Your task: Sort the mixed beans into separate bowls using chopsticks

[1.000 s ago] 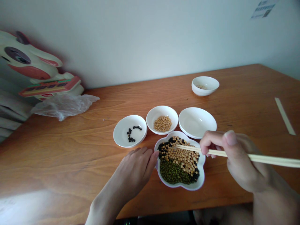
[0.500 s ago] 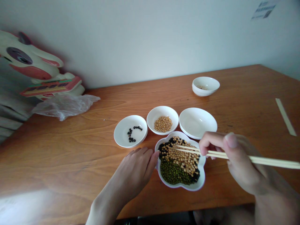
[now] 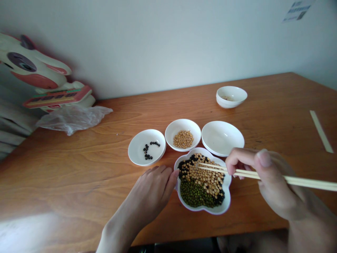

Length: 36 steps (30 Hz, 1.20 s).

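Observation:
My left hand [image 3: 155, 186] is closed at the left rim of a white flower-shaped dish [image 3: 223, 208], thumb and fingers pinching its edge. In the dish lie yellow soybeans [image 3: 212, 180], green mung beans [image 3: 196, 195] and black beans [image 3: 184, 168]. Wooden chopsticks [image 3: 308, 182] are gripped in my right hand [image 3: 273, 182], over the dish's right side. Their tips reach among the soybeans near the upper middle; whether a bean is between them I cannot tell. Behind the dish stand a bowl with several black beans [image 3: 134, 153], a bowl of soybeans [image 3: 172, 126] and a bare white bowl [image 3: 221, 137].
Farther back on the wooden table [image 3: 86, 175] is another white bowl [image 3: 229, 102] with a little something inside. A pale flat strip [image 3: 321, 131] lies at the right. A cow-shaped toy keyboard [image 3: 60, 96] and a clear plastic bag [image 3: 76, 119] sit at the back left, by the wall.
My right hand has shifted very slightly to the right with the chopsticks. My left hand and the beans look the same.

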{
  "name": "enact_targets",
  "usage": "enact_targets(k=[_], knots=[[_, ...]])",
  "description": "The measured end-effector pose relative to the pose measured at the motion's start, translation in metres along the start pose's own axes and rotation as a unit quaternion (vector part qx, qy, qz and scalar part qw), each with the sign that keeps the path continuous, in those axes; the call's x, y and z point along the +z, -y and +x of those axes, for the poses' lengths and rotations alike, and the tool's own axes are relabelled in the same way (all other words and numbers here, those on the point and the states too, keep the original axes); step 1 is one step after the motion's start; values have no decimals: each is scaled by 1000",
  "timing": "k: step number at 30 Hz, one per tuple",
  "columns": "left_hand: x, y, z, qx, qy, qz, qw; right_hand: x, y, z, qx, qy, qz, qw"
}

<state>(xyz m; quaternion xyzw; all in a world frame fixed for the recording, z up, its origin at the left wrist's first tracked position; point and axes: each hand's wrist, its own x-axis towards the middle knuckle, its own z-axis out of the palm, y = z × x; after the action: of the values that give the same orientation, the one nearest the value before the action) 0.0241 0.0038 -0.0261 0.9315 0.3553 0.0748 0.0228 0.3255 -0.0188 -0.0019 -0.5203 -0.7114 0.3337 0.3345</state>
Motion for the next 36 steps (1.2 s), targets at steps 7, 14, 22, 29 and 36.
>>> enact_targets(k=[7, 14, 22, 29, 36], knots=[[-1, 0, 0, 12, 2, 18, 1000, 0, 5, 1, 28, 6, 4, 1000], [-1, -1, 1, 14, -1, 22, 1000, -1, 3, 0, 26, 12, 17, 999], [-6, -4, 8, -43, -1, -47, 998, -1, 5, -1, 30, -9, 47, 998], [-4, -4, 5, -58, 12, -74, 995, -1, 1, 0, 53, -31, 76, 995], [1, -2, 5, -74, 18, -91, 993, -6, -2, 10, 47, -87, 130, 987]])
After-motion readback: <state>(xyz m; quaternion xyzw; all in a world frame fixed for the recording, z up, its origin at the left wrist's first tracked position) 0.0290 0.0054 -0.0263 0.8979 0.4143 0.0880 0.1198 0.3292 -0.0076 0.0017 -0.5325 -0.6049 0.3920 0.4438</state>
